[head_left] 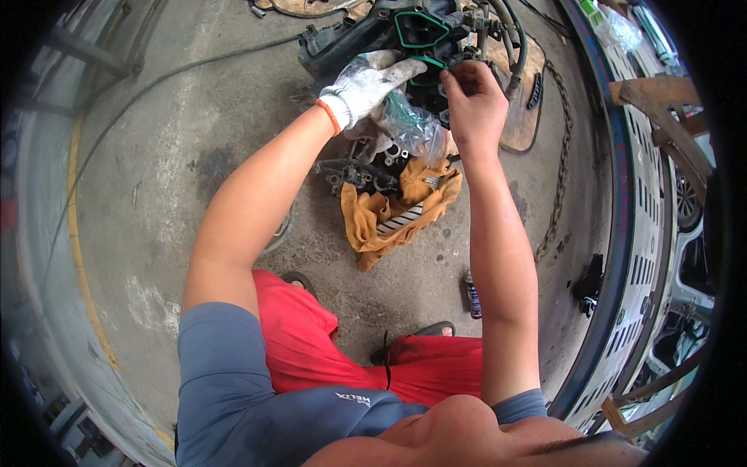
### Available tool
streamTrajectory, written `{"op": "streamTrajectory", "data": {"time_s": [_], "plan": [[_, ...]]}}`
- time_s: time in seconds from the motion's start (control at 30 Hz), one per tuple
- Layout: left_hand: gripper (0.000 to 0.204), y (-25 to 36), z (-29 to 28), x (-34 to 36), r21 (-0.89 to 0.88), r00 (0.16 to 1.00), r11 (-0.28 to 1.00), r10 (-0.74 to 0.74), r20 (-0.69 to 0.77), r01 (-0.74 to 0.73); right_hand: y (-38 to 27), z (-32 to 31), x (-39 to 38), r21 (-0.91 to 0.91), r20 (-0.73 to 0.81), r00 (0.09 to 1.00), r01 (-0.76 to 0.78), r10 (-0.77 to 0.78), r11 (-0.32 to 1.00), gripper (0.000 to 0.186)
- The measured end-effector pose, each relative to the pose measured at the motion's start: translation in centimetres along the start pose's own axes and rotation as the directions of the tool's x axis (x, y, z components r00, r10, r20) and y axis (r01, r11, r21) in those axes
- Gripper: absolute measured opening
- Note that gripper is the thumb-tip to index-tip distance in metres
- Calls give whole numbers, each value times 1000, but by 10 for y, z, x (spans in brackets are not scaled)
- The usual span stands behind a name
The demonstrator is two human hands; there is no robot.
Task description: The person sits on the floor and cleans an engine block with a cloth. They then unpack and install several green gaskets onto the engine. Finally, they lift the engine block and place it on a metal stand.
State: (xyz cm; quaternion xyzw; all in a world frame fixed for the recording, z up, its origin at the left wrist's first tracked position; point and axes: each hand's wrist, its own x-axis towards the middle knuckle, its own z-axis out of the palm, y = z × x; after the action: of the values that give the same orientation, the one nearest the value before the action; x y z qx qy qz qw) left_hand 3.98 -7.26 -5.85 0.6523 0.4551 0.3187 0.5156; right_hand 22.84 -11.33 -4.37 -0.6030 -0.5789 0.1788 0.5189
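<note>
Gasket [433, 61], green, meets gloved left hand [366, 88], fingers extended, and bare right hand [477, 107], fingertips pinching its corner.

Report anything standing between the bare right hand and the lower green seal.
Nothing visible does: the right hand has its fingertips at the right end of the lower green seal. The gloved left hand is at its left side, and the clear plastic bag sits nearer the person, not between them.
</note>
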Motion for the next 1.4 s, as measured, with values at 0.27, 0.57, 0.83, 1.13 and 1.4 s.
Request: {"op": "streamTrajectory", "data": {"time_s": [0.27,0.57,0.83,1.13,1.4], "plan": [[59,0,4,7,-2,997,999,-32,-73,32,5,3,-3,-27,-34,999,-24,23,999,14],[65,-14,8,11,276,956,936,263,-133,-219,7,5,-3,61,-42,998,40,-38,997,12],[39,0,10,5,206,990,974,111,-83,-92,7,0,-4,-2,-39,996,84,-84,996,11],[52,-2,8,5,15,993,997,77,-91,-76,-1,-1,-3,-142,-22,977,208,-213,968,9],[49,-10,14,11,157,979,984,113,-172,-86,6,4,-2,-82,-52,993,105,-110,991,16]]}}
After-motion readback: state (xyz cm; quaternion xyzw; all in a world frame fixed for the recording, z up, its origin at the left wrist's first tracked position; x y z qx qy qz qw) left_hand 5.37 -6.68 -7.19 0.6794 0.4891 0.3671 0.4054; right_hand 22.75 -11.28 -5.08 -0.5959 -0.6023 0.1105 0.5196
